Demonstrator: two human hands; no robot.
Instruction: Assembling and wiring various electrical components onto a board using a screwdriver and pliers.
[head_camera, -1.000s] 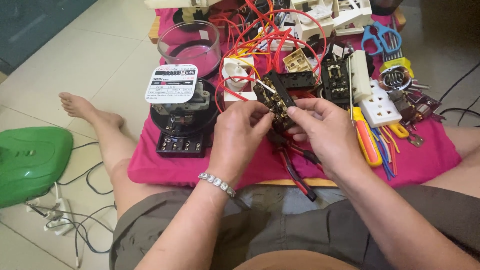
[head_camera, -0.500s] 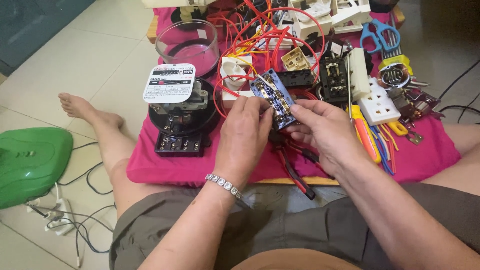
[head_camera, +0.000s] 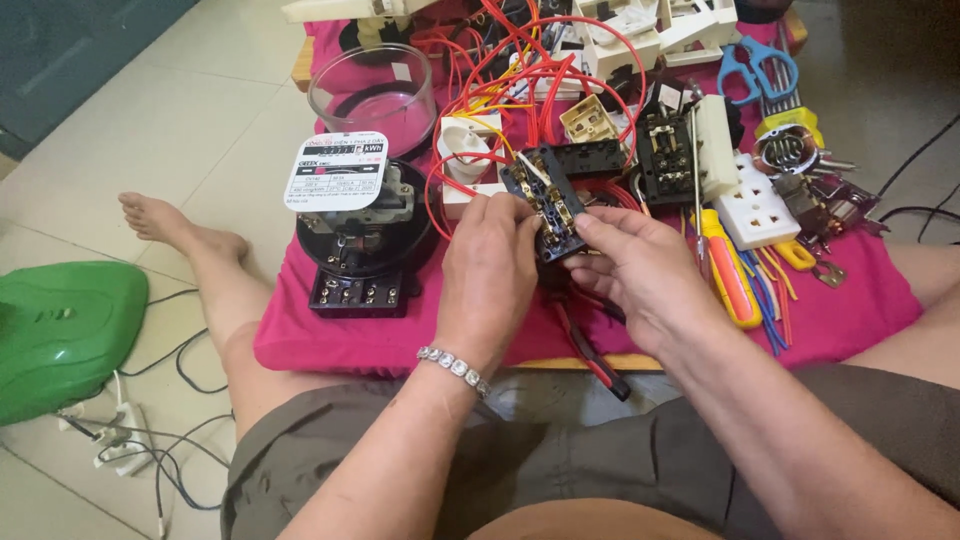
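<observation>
Both hands hold a small black terminal block with brass contacts, lifted above the pink cloth and tilted so its contacts face me. My left hand, with a beaded bracelet at the wrist, grips its left side. On the right side, my right hand pinches it with thumb and fingers. Red wires loop from behind the block. An opened black electricity meter with a white dial face stands just left of my left hand.
A clear round cover sits behind the meter. A white socket strip, yellow-orange screwdriver, blue scissors, switch parts and red-handled pliers lie to the right. A green object and cables are on the tiled floor.
The hands raised the black block off the cloth and turned it so its contact side faces me; the left thumb shifted along its edge.
</observation>
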